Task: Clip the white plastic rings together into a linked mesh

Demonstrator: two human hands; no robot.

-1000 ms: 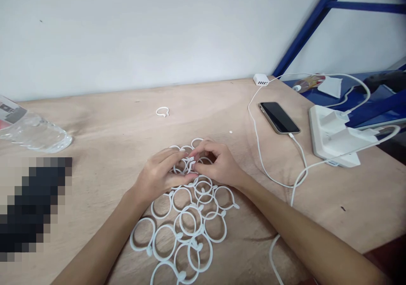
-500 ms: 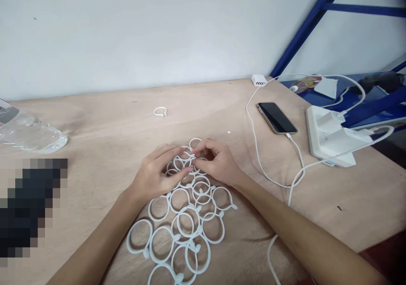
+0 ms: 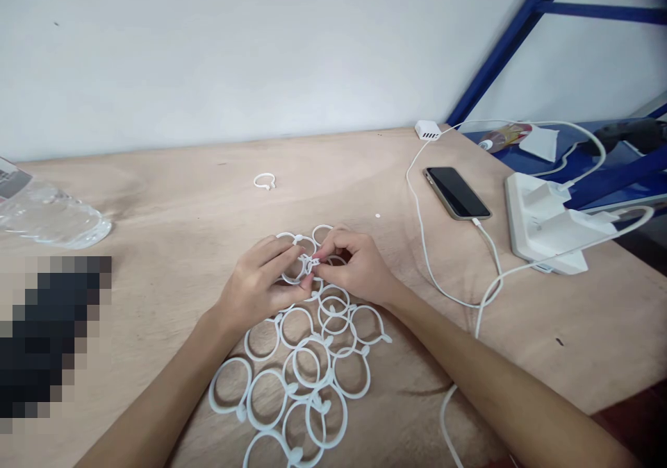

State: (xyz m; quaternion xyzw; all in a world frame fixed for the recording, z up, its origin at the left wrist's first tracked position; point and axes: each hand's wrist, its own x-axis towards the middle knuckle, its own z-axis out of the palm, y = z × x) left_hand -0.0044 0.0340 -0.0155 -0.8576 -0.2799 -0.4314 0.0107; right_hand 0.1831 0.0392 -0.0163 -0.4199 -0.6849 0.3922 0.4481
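Note:
Several white plastic rings, linked and overlapping, spread over the wooden table below and between my hands. At the far end of the rings, my left hand pinches a white ring clasp between thumb and fingers. My right hand grips white ring parts from the other side, its fingertips nearly touching those of the left. Which ring each hand holds is partly hidden by the fingers. One separate open ring lies farther back on the table.
A clear plastic bottle lies at the left, above a pixelated dark patch. At the right are a phone on a white cable, a power strip with plugs, and a small white adapter. A blue frame stands beyond.
My left fingers have closed in toward the right fingertips, around the clasp. The rings by the fingertips have shifted a little. The view has moved slightly.

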